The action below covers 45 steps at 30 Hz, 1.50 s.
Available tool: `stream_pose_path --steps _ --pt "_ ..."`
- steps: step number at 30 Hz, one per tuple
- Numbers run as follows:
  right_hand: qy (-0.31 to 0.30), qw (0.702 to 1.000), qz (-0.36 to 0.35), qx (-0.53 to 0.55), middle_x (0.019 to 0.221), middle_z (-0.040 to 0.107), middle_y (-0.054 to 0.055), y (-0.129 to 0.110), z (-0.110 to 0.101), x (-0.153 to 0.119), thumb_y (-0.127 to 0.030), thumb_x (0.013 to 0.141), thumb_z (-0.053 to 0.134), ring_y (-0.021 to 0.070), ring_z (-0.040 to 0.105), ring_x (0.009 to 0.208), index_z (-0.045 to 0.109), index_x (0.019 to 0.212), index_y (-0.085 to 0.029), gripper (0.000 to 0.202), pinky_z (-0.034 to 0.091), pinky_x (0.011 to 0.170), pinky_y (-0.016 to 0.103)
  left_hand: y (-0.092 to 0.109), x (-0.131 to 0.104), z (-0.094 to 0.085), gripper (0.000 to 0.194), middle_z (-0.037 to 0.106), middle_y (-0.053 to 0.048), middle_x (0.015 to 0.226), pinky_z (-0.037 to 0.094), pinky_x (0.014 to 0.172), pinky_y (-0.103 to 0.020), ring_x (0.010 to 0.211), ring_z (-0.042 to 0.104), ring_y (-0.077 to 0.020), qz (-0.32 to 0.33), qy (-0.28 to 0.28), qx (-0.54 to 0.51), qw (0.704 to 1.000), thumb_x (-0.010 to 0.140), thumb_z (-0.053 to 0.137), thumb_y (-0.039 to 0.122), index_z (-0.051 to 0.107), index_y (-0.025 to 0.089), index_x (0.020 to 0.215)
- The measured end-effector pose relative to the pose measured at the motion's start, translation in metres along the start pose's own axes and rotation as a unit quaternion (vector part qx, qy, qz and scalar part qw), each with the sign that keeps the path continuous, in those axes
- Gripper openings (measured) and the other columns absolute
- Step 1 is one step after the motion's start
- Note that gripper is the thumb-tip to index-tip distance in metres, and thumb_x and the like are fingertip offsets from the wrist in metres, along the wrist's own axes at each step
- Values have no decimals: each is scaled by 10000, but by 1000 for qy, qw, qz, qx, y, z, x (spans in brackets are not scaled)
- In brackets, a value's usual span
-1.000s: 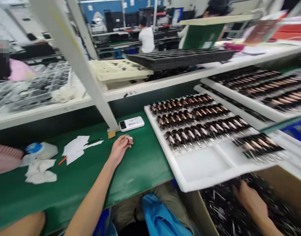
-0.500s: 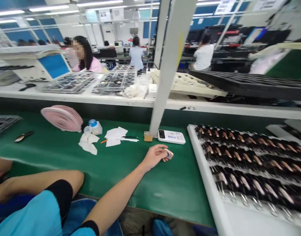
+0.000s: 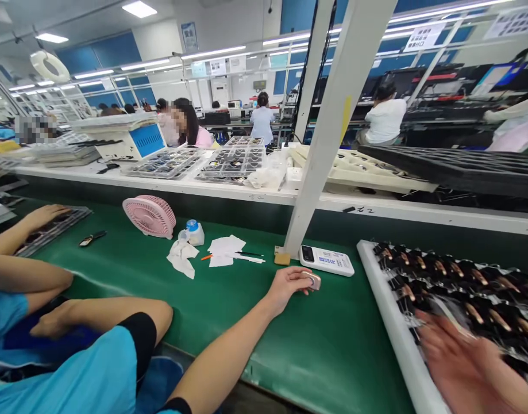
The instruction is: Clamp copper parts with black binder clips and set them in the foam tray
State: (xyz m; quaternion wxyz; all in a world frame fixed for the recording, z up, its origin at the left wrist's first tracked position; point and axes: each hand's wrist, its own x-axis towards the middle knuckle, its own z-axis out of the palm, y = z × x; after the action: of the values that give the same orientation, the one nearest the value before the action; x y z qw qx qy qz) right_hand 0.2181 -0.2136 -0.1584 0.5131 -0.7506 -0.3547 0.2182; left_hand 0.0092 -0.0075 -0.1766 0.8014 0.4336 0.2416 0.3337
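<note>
My left hand [image 3: 287, 288] is closed on a small rose-gold watch case [image 3: 312, 280], pinched between thumb and fingers just above the green mat [image 3: 315, 345]. Its side facing me shows a round grey spot. At the lower right, my right hand [image 3: 466, 356] is over the white foam tray [image 3: 386, 310], smeared by motion. A pale, translucent streak shows by its fingers; whether it grips anything cannot be made out. Rows of black binder clips with pinkish-gold strips [image 3: 474, 313] fill the tray, partly hidden by that hand.
Behind my left hand lie a white power bank [image 3: 326, 260] and a tan block [image 3: 282, 259] by a slanted post [image 3: 322, 132]. Farther left are white papers [image 3: 224, 247] with pens, a bottle [image 3: 195, 233] and a pink fan [image 3: 149, 217]. A co-worker's arms [image 3: 117, 316] rest at left.
My view has tilted up and turned left. My right hand has come into sight over the tray. My left hand still holds the watch case, now turned slightly.
</note>
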Motion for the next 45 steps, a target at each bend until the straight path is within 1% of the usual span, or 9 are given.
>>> stream_pose_path --steps 4,8,12,30,37,39,41,43,45 --pt "-81 956 66 273 902 666 138 -55 59 21 -740 845 552 240 589 622 596 931 -260 490 481 526 418 10 2 -6 534 735 -107 920 505 677 -260 777 671 -172 16 29 -66 997 557 969 331 752 105 989" --pt "-222 957 24 186 686 562 27 -55 87 28 -732 803 666 162 480 548 632 979 -160 600 389 515 311 16 5 -9 499 727 -78 884 514 669 -238 744 666 -146 23 45 -79 996 589 958 324 745 114 988" --pt "-262 956 -27 128 742 543 14 -36 85 27 -677 910 572 154 470 622 627 1188 -112 632 396 603 304 17 8 -11 477 738 -82 886 533 663 -238 749 682 -157 7 34 -59 998 616 943 316 747 118 1003" --pt "-252 960 -29 123 747 552 10 -23 84 33 -657 907 568 132 469 608 616 1186 -93 631 404 563 278 4 5 -5 497 773 -134 960 595 734 -293 786 707 -198 -36 8 94 995 618 946 368 787 114 1015" --pt "-239 966 -1 97 767 615 31 -53 82 26 -616 926 541 141 552 603 619 1222 -74 622 461 604 290 10 4 -3 555 771 -121 966 596 733 -275 810 709 -198 -48 25 117 992 565 962 342 773 97 1026" --pt "-202 977 -38 50 855 673 54 -62 68 9 -566 954 540 167 622 702 588 1300 -101 582 500 699 311 14 6 -1 513 767 -80 973 595 729 -251 824 697 -181 -44 36 114 992 575 952 320 776 121 1014" --pt "-82 989 -125 9 962 697 69 -57 45 -18 -510 978 538 191 652 824 590 1314 -154 492 514 788 332 18 12 1 423 756 -21 966 594 719 -228 851 673 -164 -28 43 106 993 627 911 285 780 164 1010" --pt "133 970 -199 -34 968 686 83 -32 13 -56 -467 997 509 217 644 868 642 1196 -192 365 516 818 364 21 19 2 334 735 47 938 595 742 -205 877 631 -136 -32 23 89 995 716 832 229 775 220 1046" --pt "383 899 -189 -99 886 651 98 8 -30 -101 -460 1008 453 242 624 829 647 1025 -207 320 511 792 401 21 22 2 302 704 72 909 620 803 -256 893 597 -134 -40 1 86 995 781 763 187 765 249 1077"
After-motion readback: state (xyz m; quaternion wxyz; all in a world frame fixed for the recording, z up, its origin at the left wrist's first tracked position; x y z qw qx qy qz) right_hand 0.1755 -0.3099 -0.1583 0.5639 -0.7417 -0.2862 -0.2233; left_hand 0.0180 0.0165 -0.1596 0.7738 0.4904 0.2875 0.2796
